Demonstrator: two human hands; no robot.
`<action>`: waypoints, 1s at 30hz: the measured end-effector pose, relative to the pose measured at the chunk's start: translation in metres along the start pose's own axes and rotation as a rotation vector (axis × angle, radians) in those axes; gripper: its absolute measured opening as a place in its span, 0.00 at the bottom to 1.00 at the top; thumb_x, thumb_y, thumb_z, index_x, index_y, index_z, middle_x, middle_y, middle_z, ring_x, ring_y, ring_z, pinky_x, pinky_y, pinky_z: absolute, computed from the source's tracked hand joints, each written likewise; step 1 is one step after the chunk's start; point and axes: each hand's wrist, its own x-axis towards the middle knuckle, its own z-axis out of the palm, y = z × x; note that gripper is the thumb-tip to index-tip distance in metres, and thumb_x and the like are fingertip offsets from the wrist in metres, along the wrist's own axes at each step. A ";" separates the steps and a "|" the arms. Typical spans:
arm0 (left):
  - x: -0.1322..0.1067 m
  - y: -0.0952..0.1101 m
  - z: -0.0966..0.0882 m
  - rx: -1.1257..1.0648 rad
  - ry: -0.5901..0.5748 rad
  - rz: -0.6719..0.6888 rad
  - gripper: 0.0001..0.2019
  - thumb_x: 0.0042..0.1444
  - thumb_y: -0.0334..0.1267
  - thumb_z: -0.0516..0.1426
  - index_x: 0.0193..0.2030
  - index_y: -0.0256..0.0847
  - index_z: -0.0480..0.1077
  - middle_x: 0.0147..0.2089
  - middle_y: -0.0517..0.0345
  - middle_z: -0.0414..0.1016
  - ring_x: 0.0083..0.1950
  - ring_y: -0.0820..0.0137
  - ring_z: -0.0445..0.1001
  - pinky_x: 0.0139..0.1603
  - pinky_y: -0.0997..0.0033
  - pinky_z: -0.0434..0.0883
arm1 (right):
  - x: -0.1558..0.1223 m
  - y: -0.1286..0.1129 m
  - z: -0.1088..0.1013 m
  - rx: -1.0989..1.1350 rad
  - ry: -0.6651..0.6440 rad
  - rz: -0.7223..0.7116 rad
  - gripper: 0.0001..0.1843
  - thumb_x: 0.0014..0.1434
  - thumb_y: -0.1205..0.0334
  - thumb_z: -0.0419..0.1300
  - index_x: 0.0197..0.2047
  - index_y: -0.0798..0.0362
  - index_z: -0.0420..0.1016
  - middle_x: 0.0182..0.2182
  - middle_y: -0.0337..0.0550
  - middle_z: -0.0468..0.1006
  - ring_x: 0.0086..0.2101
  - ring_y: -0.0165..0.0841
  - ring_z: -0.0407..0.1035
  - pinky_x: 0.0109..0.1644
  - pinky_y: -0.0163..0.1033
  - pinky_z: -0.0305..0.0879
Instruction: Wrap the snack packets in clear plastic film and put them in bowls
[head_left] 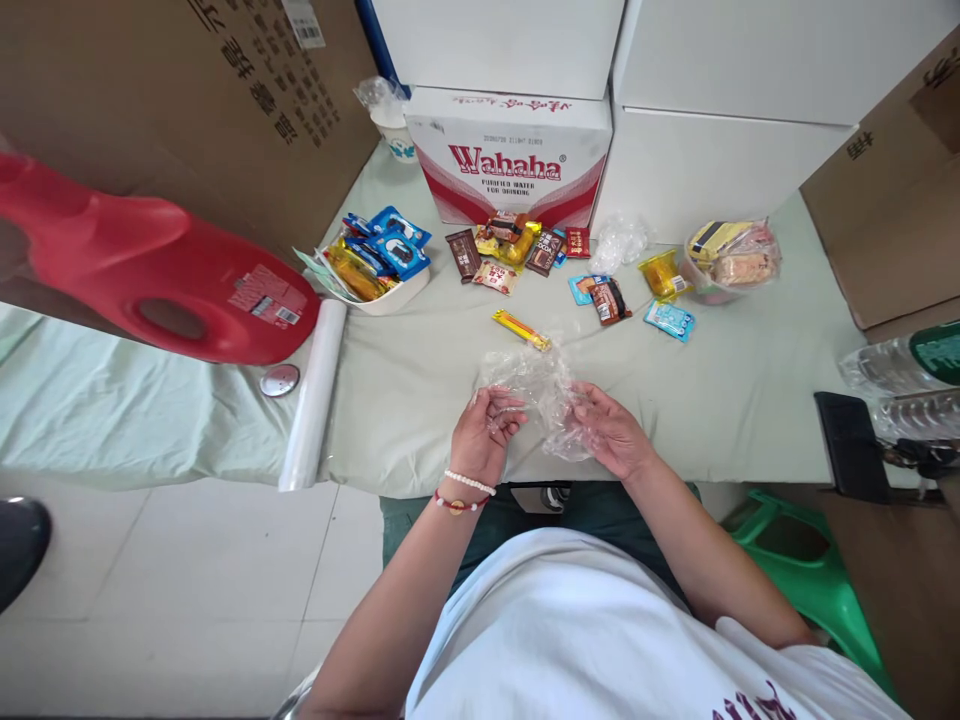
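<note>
A crumpled sheet of clear plastic film is stretched between my two hands, just above the front of the cloth-covered table. My left hand, with two bracelets at the wrist, pinches the film's left side. On the other side, my right hand has its fingers closed on the bunched right part. Just beyond the film lies a thin yellow snack stick. Farther back is a pile of wrapped snacks. A brown snack packet and a light blue packet lie to the right.
At left stand a bowl of snacks, a white film roll and a red jug. A film-covered tub and crumpled plastic sit back right. A Wahaha carton stands behind; bottles and a phone are right.
</note>
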 end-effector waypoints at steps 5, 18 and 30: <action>-0.002 0.001 -0.006 -0.047 -0.002 -0.042 0.16 0.63 0.51 0.62 0.48 0.41 0.77 0.45 0.50 0.83 0.42 0.68 0.82 0.39 0.71 0.77 | -0.014 -0.003 -0.018 -0.089 0.198 -0.163 0.24 0.41 0.54 0.81 0.42 0.48 0.82 0.31 0.34 0.74 0.28 0.26 0.64 0.30 0.31 0.61; 0.000 -0.012 0.019 -0.217 -0.119 -0.168 0.21 0.69 0.55 0.52 0.57 0.45 0.72 0.48 0.50 0.83 0.35 0.65 0.81 0.47 0.60 0.77 | -0.047 -0.018 -0.036 -0.681 -0.206 -0.251 0.17 0.65 0.44 0.65 0.46 0.47 0.86 0.36 0.43 0.80 0.35 0.34 0.73 0.43 0.41 0.71; -0.009 -0.021 0.019 -0.158 -0.088 -0.102 0.27 0.67 0.62 0.50 0.42 0.38 0.76 0.32 0.51 0.82 0.35 0.64 0.82 0.37 0.67 0.75 | 0.002 0.015 0.008 -0.464 0.003 -0.536 0.16 0.59 0.43 0.67 0.37 0.47 0.80 0.38 0.42 0.80 0.40 0.39 0.75 0.50 0.45 0.72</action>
